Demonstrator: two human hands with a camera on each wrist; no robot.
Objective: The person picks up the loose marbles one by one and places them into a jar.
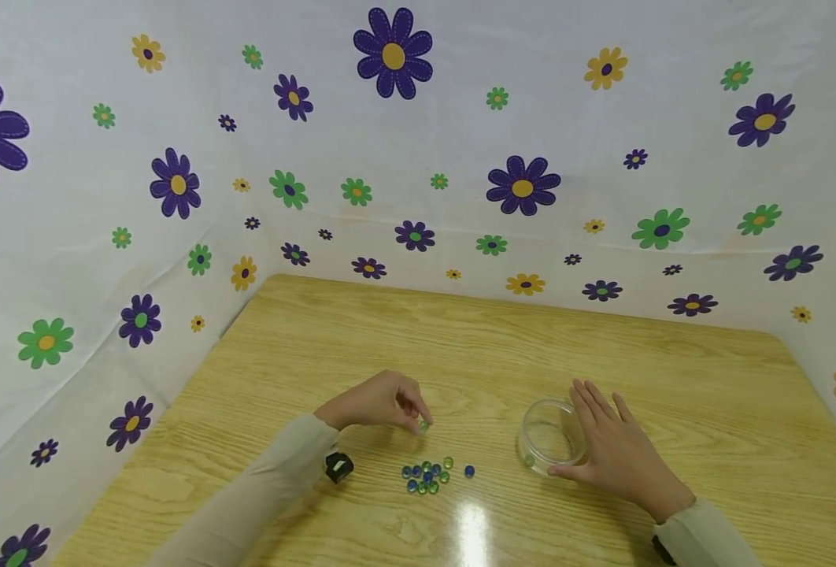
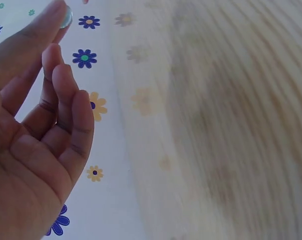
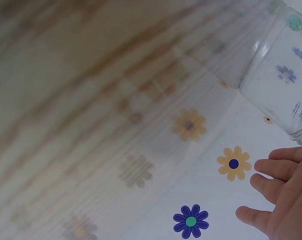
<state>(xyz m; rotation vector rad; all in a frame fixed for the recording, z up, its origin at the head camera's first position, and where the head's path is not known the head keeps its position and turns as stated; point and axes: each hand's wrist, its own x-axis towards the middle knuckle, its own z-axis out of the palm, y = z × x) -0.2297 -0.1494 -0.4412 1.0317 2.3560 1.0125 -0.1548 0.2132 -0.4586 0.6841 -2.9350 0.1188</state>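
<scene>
My left hand [image 1: 390, 400] pinches a pale green marble [image 1: 423, 426] between thumb and forefinger, low over the table behind a cluster of marbles. Seen from the left wrist, this marble [image 2: 66, 17] peeks out past the thumb tip, and the other fingers curl loosely. A clear, lidless jar [image 1: 527, 435] stands upright to the right, with a green marble [image 1: 529, 460] at its bottom. Beside the jar is my right hand [image 1: 619, 457], its fingers straight along the far right side and the thumb at the near side. The right wrist view shows those extended fingers [image 3: 276, 170] by the jar's rim.
Several blue and green marbles [image 1: 428, 477] lie grouped on the wooden table [image 1: 361, 339] between the hands. One blue marble [image 1: 469, 471] sits apart, towards the jar. A white flowered cloth [image 1: 446, 134] hangs behind the table and along its sides.
</scene>
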